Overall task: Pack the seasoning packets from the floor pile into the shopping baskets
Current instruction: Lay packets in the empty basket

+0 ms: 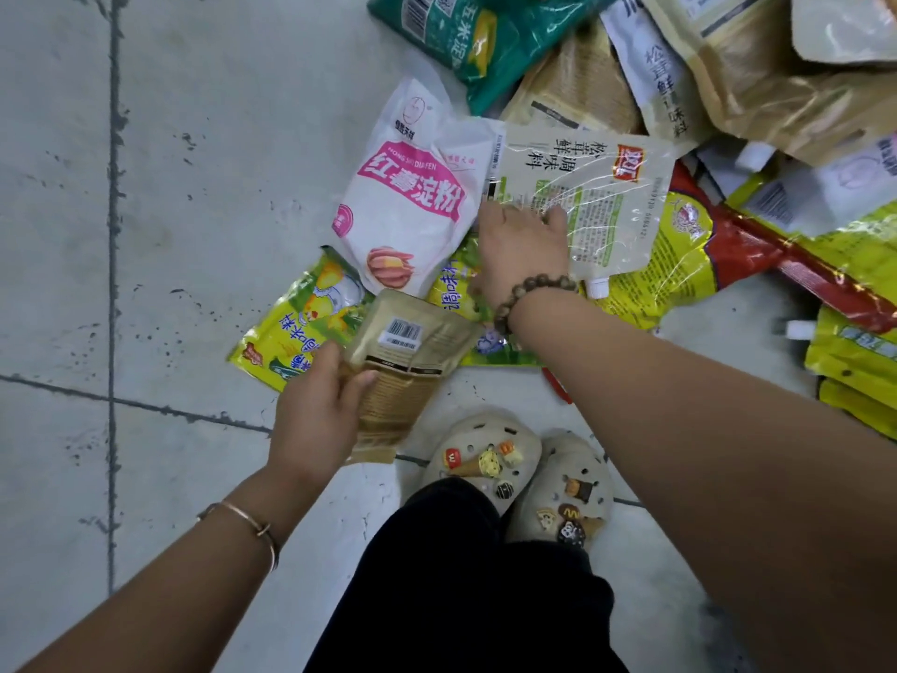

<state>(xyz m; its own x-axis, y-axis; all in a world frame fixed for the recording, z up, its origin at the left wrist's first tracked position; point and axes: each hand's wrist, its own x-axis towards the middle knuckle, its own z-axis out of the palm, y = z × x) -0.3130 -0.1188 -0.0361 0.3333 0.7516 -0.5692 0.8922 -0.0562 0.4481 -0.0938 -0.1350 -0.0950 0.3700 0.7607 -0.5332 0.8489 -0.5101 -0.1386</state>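
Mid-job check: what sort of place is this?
Likely a shop or stockroom floor, though that is not certain: grey floor tiles, a loose pile of barcoded retail seasoning packets, and a person standing over it in clogs.

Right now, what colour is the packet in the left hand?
Kraft-tan packet, white barcode label; head view.

Your left hand (pixel 315 410) holds a tan packet (pixel 412 361) with a barcode, tilted and off the floor. Your right hand (pixel 524 245) grips a pale pouch (pixel 597 187) with a white spout. A white-and-pink bag (pixel 412 201) lies on yellow packets (pixel 291 332).
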